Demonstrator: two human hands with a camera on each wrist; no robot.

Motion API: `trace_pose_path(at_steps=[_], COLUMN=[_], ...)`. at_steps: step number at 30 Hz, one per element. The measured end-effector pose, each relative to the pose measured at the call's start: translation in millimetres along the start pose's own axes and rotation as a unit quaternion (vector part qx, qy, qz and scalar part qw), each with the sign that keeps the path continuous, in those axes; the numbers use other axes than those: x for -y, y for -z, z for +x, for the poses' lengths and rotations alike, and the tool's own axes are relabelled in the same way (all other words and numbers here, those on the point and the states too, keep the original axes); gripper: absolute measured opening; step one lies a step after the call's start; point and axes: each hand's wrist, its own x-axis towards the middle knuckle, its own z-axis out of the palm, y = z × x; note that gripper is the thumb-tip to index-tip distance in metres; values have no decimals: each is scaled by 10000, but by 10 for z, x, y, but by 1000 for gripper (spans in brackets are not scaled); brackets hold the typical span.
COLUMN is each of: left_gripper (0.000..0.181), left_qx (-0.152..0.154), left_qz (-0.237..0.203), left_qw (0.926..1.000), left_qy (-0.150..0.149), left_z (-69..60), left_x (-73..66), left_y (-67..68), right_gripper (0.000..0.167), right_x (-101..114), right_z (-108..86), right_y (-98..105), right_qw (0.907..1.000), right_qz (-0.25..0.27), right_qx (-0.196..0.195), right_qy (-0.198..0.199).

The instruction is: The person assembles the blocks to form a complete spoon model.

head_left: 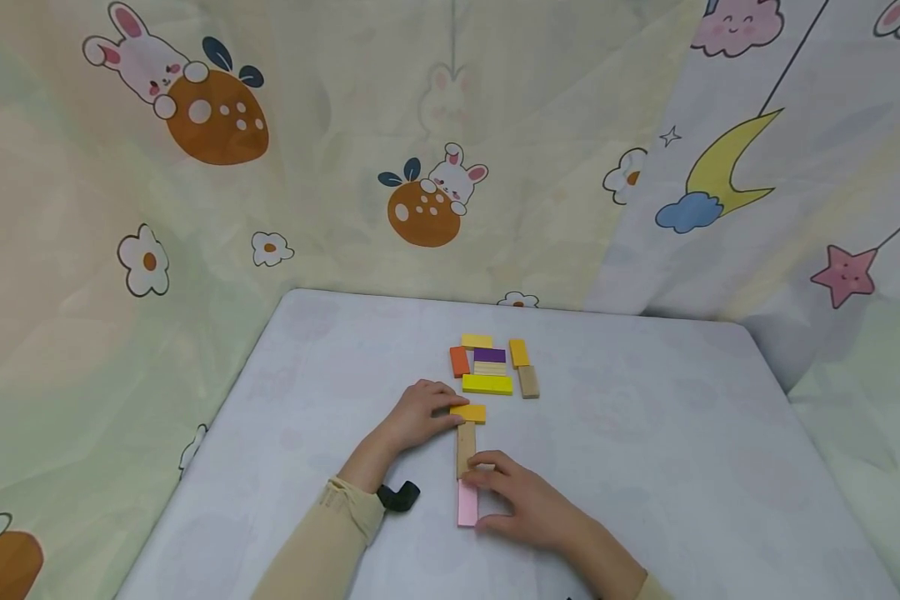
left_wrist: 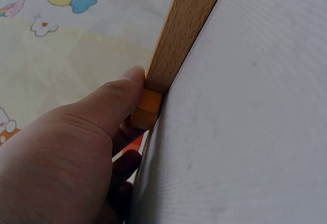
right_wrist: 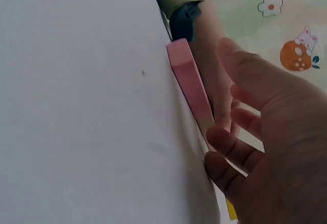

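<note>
In the head view an orange-yellow block (head_left: 469, 413) lies crosswise above a natural wood block (head_left: 466, 450), and a pink block (head_left: 467, 503) continues the line below. My left hand (head_left: 423, 414) pinches the orange-yellow block's left end between thumb and fingers; the left wrist view shows this block (left_wrist: 148, 106) against the wood block (left_wrist: 183, 25). Beside the pink block is my right hand (head_left: 528, 502), fingertips near the joint between pink and wood. In the right wrist view, its thumb stands apart from the pink block (right_wrist: 189, 76) and its fingers are loosely bent.
Farther back lie a yellow block (head_left: 477, 341), an orange-red block (head_left: 459, 362), a purple block (head_left: 490, 355) above pale wood, and a bright yellow block (head_left: 487, 384). To their right, another yellow block (head_left: 519, 352) meets a wood block (head_left: 528, 382). A black band (head_left: 400, 497) circles the left wrist.
</note>
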Motion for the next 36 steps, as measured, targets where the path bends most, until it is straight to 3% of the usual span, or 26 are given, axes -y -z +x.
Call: trace_pose_path(at_steps=[4, 8, 15, 24, 36], left_gripper=[41, 41, 41, 41, 41], left_qx=[-15, -13, 60, 47, 84], left_qz=[-24, -53, -17, -15, -72], left_qw=[10000, 10000, 10000, 10000, 9999], left_qy=[33, 48, 40, -21, 41], left_z=[-2, -4, -3, 7, 15], left_x=[-9, -12, -1, 3, 7], left_y=[2, 2, -2, -7, -6], right_gripper=[54, 53, 54, 64, 69], right_x=[-95, -325, -866, -1208, -1240], right_z=[35, 104, 226, 380, 445], right_y=[169, 327, 611, 766, 741], right_qw=[9976, 9888, 9720, 9656, 9624], right_qz=[180, 75, 219, 833, 727], right_qx=[-367, -973, -1749, -1651, -1372], right_qy=[-555, -1125, -1552, -1825, -2229])
